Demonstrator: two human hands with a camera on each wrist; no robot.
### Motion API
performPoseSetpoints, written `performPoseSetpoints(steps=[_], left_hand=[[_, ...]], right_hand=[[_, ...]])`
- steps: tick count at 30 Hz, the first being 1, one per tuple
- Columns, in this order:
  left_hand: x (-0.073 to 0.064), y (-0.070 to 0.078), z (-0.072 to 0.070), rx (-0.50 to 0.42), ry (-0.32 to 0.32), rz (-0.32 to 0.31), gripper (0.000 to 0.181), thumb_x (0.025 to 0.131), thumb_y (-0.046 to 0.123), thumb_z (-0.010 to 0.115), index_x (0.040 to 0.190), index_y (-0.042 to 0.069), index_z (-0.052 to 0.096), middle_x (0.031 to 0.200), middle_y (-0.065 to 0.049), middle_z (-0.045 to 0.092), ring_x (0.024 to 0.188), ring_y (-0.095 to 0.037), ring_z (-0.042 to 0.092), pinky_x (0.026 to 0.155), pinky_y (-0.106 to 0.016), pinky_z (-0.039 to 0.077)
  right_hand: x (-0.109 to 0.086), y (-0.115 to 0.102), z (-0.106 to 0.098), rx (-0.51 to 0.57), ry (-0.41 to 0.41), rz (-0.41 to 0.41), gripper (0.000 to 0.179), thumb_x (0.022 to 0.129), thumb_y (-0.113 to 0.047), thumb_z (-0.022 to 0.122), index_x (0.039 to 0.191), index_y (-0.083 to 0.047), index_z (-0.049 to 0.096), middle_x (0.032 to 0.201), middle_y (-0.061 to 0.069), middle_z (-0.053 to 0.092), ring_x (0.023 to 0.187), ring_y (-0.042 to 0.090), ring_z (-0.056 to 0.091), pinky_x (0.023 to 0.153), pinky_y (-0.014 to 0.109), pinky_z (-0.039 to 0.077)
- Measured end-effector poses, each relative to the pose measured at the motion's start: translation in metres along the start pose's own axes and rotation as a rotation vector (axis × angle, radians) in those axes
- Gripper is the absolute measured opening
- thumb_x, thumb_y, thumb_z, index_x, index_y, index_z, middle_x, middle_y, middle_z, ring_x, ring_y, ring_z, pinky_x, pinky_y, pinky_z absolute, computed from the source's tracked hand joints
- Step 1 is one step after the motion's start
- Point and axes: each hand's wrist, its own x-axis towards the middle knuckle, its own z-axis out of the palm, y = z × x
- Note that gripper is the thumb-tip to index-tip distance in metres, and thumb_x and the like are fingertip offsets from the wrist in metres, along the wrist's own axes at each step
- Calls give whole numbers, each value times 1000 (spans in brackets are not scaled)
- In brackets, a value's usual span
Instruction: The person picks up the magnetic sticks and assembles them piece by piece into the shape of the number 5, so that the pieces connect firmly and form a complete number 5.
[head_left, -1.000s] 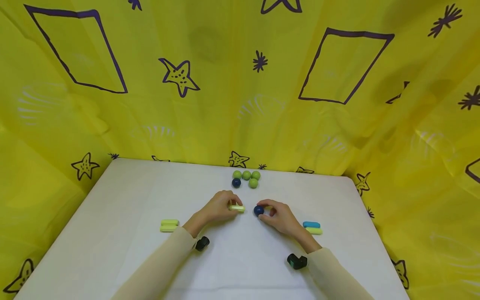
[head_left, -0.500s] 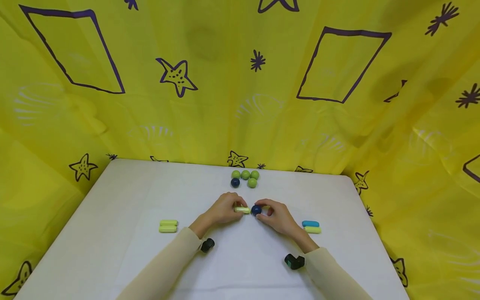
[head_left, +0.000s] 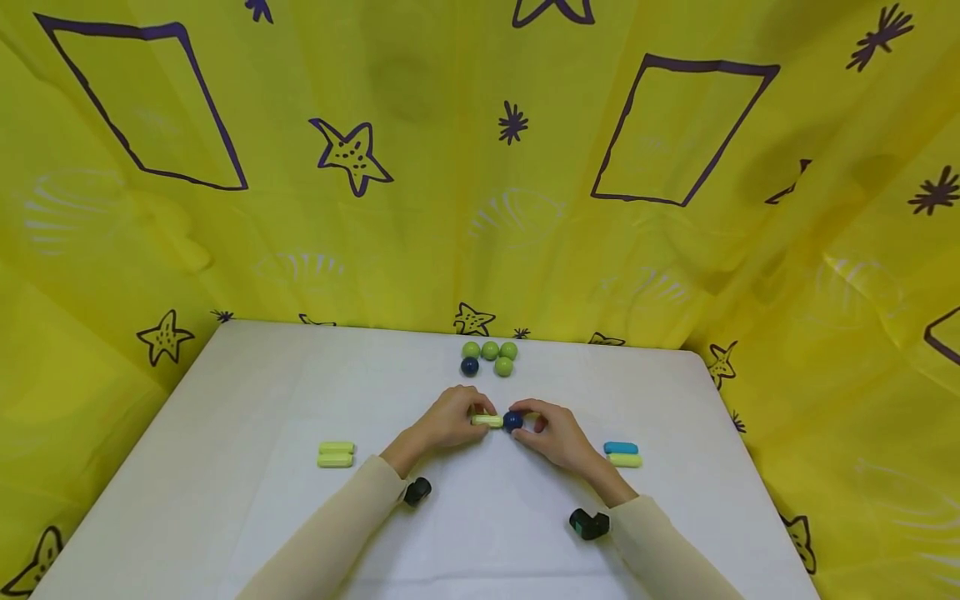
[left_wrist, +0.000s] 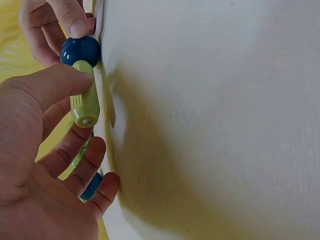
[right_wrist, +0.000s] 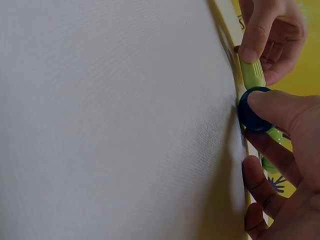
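Note:
My left hand (head_left: 448,419) pinches a yellow-green ridged rod (head_left: 488,422) between thumb and fingers, above the white table. Opposite it, my right hand (head_left: 558,432) grips a dark blue ball (head_left: 513,421) by thumb and fingertips. Rod and ball meet end-on in the head view. The left wrist view shows the ball (left_wrist: 80,50) against the far end of the rod (left_wrist: 86,102), whose near end has a small silvery spot. From the right wrist, the thumb lies across the ball (right_wrist: 250,114), with the rod (right_wrist: 253,75) touching it.
At the back of the white table (head_left: 285,375) several green balls (head_left: 491,351) sit beside another dark blue ball (head_left: 469,367). Two yellow-green rods (head_left: 335,460) lie to the left. On the right are a blue rod (head_left: 621,447) and a yellow-green rod (head_left: 624,460). A yellow curtain (head_left: 420,250) hangs behind.
My left hand has moved right with the rod, closing the gap to the ball; the rod's end now touches it. The right hand has barely shifted, still holding the ball.

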Motion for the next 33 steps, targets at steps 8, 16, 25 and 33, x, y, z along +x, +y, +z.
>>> performPoseSetpoints(steps=[8,16,25,33], left_hand=[[0,1,-3,14,3,3,21,85,12,79,106,13,77,86,6,64,83,-13,54,81,-33,44],[1,1,-16,7,94,-62,45,91,23,78,134,16,64,104,-6,67,91,-19,57,84,-40,47],[16,-9,-23,54,280,-135,45,89,23,82,131,14,67,110,-13,65,95,-27,62,86,-48,49],[29,-18,-19,-5,354,-218,34,88,23,83,120,15,72,110,-12,63,99,-27,61,85,-46,48]], right_hand=[[1,0,-2,-14,-5,-24,35,92,-19,79,126,-17,71,113,-3,69,79,14,52,68,25,44],[1,-1,-4,-33,-4,-21,36,92,-18,79,127,-17,70,112,-3,69,77,13,52,67,25,44],[-1,1,-6,-23,-8,-21,36,92,-17,79,127,-15,70,113,-2,69,77,13,52,66,25,44],[-2,1,-7,-13,-6,-26,37,93,-17,78,128,-16,70,116,-1,69,78,14,53,67,24,45]])
